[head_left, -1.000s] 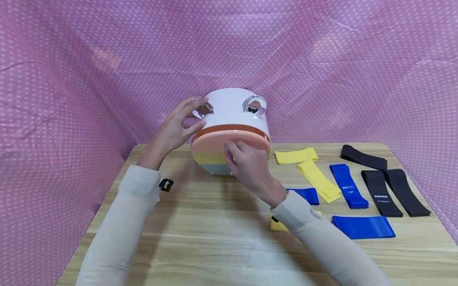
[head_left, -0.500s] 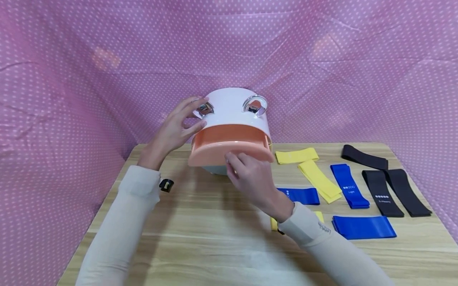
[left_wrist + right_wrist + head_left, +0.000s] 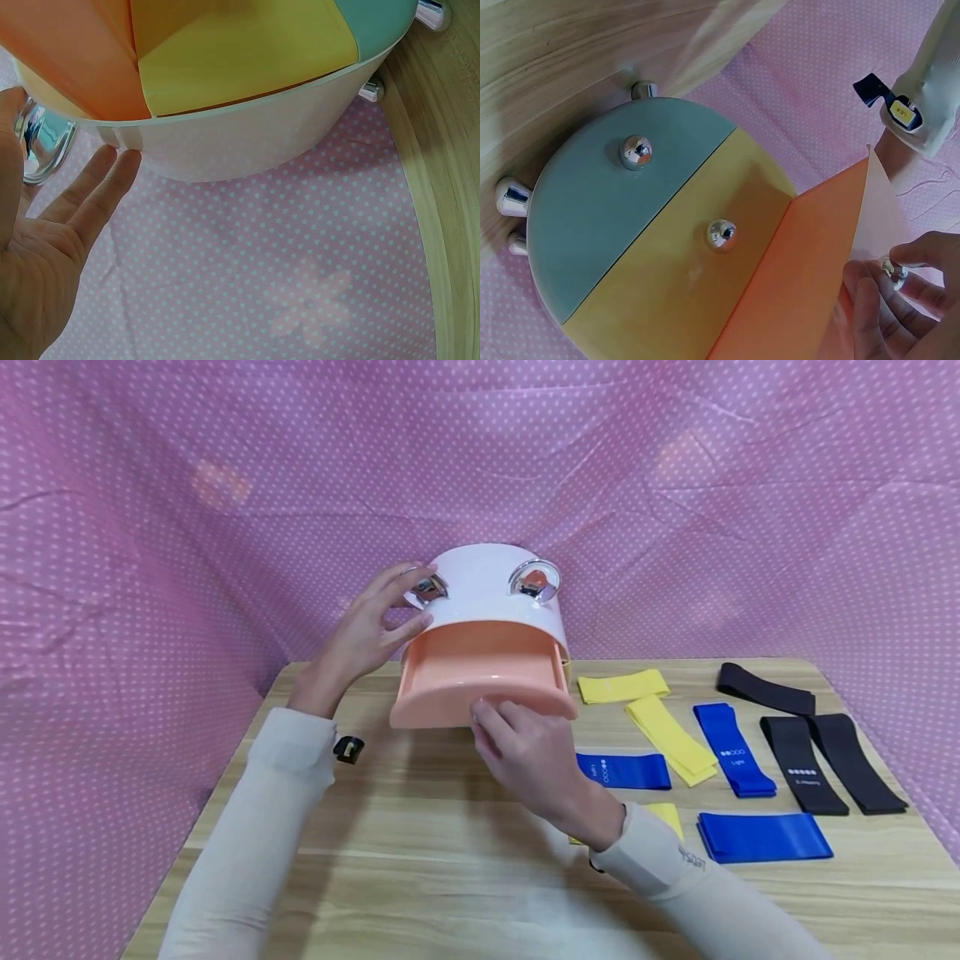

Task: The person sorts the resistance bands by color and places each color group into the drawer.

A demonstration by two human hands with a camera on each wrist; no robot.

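A small round-fronted drawer cabinet (image 3: pixel 480 597) with a white shell and two chrome rings (image 3: pixel 535 582) on top stands at the table's far edge. Its top peach drawer (image 3: pixel 438 704) is pulled well out. With thumb and fingers my right hand (image 3: pixel 532 764) pinches that drawer's chrome knob (image 3: pixel 894 274). My left hand (image 3: pixel 367 622) rests on the cabinet's upper left, around the left chrome ring (image 3: pixel 426 589); two straight fingers touch the white side in the left wrist view. Below the peach drawer, the yellow drawer (image 3: pixel 660 277) and green drawer (image 3: pixel 592 195) are closed, each with a chrome knob.
On the right of the wooden table (image 3: pixel 420 877) lie flat elastic bands: yellow bands (image 3: pixel 670 739), blue bands (image 3: pixel 765 837) and black bands (image 3: pixel 802 768). One yellow band (image 3: pixel 667 817) is partly under the right forearm. Pink dotted cloth (image 3: pixel 480 460) surrounds the table.
The peach drawer has gone from slightly ajar to far out toward me, with my right hand drawing back on its knob. The left hand has stayed in place.
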